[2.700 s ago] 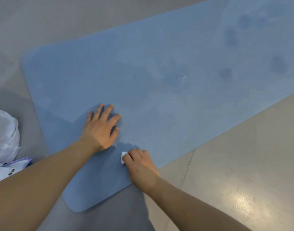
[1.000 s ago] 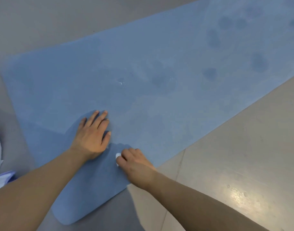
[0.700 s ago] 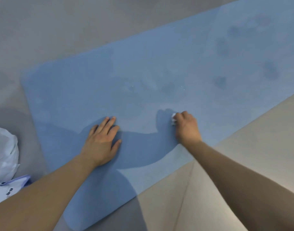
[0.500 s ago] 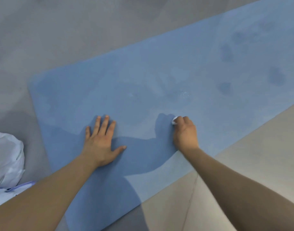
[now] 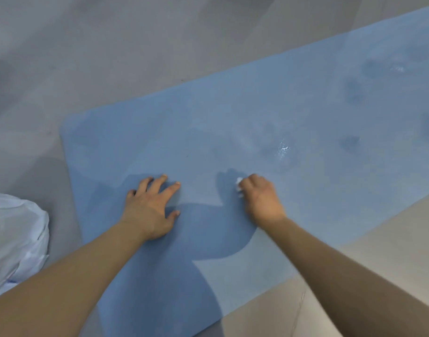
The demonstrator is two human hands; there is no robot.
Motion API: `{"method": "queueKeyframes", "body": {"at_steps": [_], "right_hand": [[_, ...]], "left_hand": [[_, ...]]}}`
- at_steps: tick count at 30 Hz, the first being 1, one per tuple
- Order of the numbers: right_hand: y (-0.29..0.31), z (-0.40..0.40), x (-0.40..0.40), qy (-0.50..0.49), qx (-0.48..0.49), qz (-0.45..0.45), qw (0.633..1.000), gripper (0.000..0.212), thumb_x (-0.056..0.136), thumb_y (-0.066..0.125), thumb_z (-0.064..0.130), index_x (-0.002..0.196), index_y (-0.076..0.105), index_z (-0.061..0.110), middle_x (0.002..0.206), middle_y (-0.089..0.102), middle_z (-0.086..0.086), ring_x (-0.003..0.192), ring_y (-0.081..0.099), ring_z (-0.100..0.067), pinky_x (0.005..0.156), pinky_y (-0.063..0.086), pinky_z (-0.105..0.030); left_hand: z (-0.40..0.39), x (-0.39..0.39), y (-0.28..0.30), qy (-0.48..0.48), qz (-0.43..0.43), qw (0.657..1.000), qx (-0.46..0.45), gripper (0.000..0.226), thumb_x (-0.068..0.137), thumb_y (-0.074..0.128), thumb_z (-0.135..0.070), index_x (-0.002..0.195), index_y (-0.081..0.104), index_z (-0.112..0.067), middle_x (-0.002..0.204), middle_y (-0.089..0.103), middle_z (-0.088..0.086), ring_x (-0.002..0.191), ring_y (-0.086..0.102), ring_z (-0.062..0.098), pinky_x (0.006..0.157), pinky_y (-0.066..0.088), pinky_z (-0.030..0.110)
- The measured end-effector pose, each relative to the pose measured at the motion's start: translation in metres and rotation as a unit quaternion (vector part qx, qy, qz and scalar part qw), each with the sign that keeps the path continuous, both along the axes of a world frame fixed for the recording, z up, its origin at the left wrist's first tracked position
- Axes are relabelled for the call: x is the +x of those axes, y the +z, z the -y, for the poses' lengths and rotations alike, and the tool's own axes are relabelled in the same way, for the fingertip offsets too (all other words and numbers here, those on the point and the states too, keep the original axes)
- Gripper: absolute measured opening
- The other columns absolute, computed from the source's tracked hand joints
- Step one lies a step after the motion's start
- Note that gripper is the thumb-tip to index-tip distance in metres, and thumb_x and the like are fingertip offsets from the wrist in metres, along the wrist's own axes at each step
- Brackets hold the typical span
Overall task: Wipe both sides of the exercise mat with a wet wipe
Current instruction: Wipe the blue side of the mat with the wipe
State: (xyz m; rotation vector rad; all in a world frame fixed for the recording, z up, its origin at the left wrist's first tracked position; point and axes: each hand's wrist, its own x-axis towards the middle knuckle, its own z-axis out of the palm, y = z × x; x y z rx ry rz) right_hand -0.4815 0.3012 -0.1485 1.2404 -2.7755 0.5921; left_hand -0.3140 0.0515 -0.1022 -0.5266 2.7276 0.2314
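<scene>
- The mat (image 5: 245, 122) lies flat on the floor (image 5: 111, 49), its blue top face up, running from the near left corner away to the upper right.
- Darker damp patches and a wet glint show further along it, so you seem to be mid-wipe on this first side.
- Your right hand (image 5: 262, 198) is curled around a small balled wipe (image 5: 239, 187) and presses it on the mat; only a white scrap shows, so how much wipe is left is hard to tell.
- Your left hand (image 5: 151, 205) lies flat with fingers spread, pinning the mat.
- Next, sweep the wipe across the drier near end, then flip the mat.
- A white bag (image 5: 14, 239) sits on the floor to the left.
</scene>
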Motion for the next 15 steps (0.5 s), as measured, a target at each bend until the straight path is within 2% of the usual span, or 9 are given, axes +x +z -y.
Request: {"method": "queueKeyframes", "body": {"at_steps": [3,6,9,12,13,15], "right_hand": [[0.004,-0.03,-0.052,-0.143,0.034,-0.004,0.989,0.024,0.068,0.063,-0.005,0.089,0.063,0.008,0.08,0.057,-0.017,0.065,0.057,-0.039,0.06,0.044,-0.039],[0.005,-0.024,-0.049,-0.196,0.016,0.022,0.98,0.021,0.073,0.061,-0.008,0.089,0.062,0.006,0.081,0.057,-0.017,0.067,0.056,-0.039,0.063,0.042,-0.039],[-0.001,0.016,-0.01,-0.135,-0.03,0.062,0.988,0.02,0.075,0.055,0.0,0.09,0.063,0.009,0.083,0.057,-0.016,0.07,0.057,-0.038,0.063,0.047,-0.04],[-0.002,0.067,0.046,-0.012,-0.051,0.091,0.995,0.017,0.075,0.056,0.006,0.09,0.063,0.011,0.081,0.058,-0.013,0.07,0.057,-0.035,0.063,0.047,-0.039],[-0.001,0.081,0.063,0.021,-0.049,0.093,0.994,0.015,0.076,0.057,0.007,0.089,0.063,0.012,0.081,0.057,-0.012,0.071,0.056,-0.034,0.063,0.045,-0.038],[0.005,0.099,0.084,0.082,-0.036,0.084,0.992,0.014,0.075,0.057,0.009,0.088,0.061,0.013,0.081,0.055,-0.008,0.073,0.054,-0.032,0.065,0.042,-0.036]], "left_hand": [[0.0,-0.007,0.004,-0.001,0.011,1.0,-0.001,0.073,0.085,0.06,-0.062,0.15,0.03,-0.046,0.16,0.02,-0.008,0.145,0.018,0.025,0.112,0.03,0.047],[0.006,-0.016,0.006,-0.016,0.02,1.0,-0.006,0.07,0.08,0.064,-0.063,0.141,0.036,-0.045,0.154,0.022,-0.006,0.142,0.019,0.024,0.113,0.03,0.049],[0.005,-0.019,0.003,-0.009,0.03,0.999,0.018,0.073,0.079,0.066,-0.06,0.141,0.031,-0.043,0.156,0.014,-0.003,0.149,0.007,0.027,0.116,0.024,0.055],[0.006,-0.02,0.001,0.0,0.059,0.998,0.031,0.094,0.083,0.063,-0.061,0.156,0.009,-0.032,0.166,-0.015,-0.005,0.153,-0.018,0.028,0.121,0.013,0.059],[0.009,-0.02,0.001,0.006,0.072,0.997,0.03,0.105,0.083,0.06,-0.066,0.159,-0.002,-0.028,0.165,-0.023,-0.006,0.152,-0.022,0.028,0.122,0.01,0.059],[0.02,-0.019,0.003,0.02,0.09,0.995,0.022,0.121,0.074,0.052,-0.085,0.157,-0.018,-0.031,0.163,-0.031,-0.006,0.151,-0.027,0.028,0.121,0.005,0.061]]}}
